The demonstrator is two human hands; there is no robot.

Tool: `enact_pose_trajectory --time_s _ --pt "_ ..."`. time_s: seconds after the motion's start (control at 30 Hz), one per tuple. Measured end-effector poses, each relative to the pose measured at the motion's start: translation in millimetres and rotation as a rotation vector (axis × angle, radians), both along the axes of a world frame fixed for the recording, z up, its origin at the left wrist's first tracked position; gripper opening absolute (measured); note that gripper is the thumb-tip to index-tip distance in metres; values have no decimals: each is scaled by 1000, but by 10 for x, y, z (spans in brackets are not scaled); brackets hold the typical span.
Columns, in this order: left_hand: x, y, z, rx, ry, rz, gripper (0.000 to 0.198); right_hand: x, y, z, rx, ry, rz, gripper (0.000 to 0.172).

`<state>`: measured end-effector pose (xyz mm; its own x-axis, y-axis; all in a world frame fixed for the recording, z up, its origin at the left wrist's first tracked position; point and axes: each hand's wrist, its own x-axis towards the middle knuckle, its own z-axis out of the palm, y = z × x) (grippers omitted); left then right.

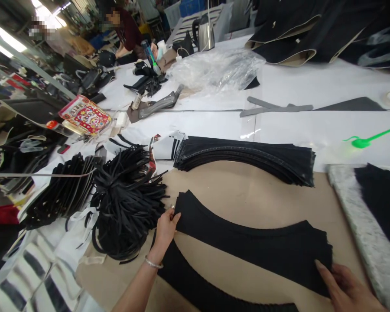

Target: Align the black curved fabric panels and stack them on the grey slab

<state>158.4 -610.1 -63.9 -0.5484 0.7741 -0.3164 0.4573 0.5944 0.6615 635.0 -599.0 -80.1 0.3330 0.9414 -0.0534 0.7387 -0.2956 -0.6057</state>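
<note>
A curved black fabric panel (pixel 247 240) stretches between my two hands over the brown board (pixel 234 186). My left hand (pixel 165 232), with a bracelet at the wrist, pinches its left end. At the lower right my right hand (pixel 346 284) grips the other end, thumb on top and fingers partly hidden beneath. Nearer to me lies a second curved black piece (pixel 211 288), partly under my left hand and cut off by the bottom edge. Beyond the panel rests a stack of curved black pieces (pixel 247 151). Left of my left hand is a bundle of black strips (pixel 125 203).
A stone slab (pixel 354 234) with black fabric on it borders the board at right. Farther back are a green tool (pixel 360 142), clear plastic (pixel 214 69), a metal kettle (pixel 205 34) and a red packet (pixel 86 115). Another person (pixel 128 32) is at the far left.
</note>
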Motion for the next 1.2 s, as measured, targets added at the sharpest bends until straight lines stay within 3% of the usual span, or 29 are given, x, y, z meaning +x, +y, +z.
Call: enact_pose_trajectory --time_s 0.07,0.17,0.33,0.5,0.57,0.67,0.73,0.83,0.97,1.2 --pt "11 -19 25 -5 -9 -21 24 -100 17 202 -102 -32 5 39" --pt "-26 -31 15 -59 21 -46 28 -265 19 427 -85 1 36 42" --pt "-102 49 -61 -239 121 -143 34 -327 21 464 -86 -40 7 37" --pt "46 40 103 -342 287 -154 43 -318 -14 473 -92 -28 1 34" --pt "150 5 181 -293 365 -125 50 -322 -14 480 -89 -34 4 35" --pt "319 -53 254 -40 611 -135 59 -323 -10 473 -88 -48 2 34" --pt "429 -80 250 150 726 -222 58 -319 -14 458 -94 -47 -2 33" --pt "577 -100 171 326 662 -433 49 -314 -32 431 -85 -36 -25 30" --pt "721 -120 69 309 600 -634 38 -337 -51 424 6 -40 -62 34" --pt "773 -106 151 197 672 -693 37 -348 -16 464 33 -64 -59 32"
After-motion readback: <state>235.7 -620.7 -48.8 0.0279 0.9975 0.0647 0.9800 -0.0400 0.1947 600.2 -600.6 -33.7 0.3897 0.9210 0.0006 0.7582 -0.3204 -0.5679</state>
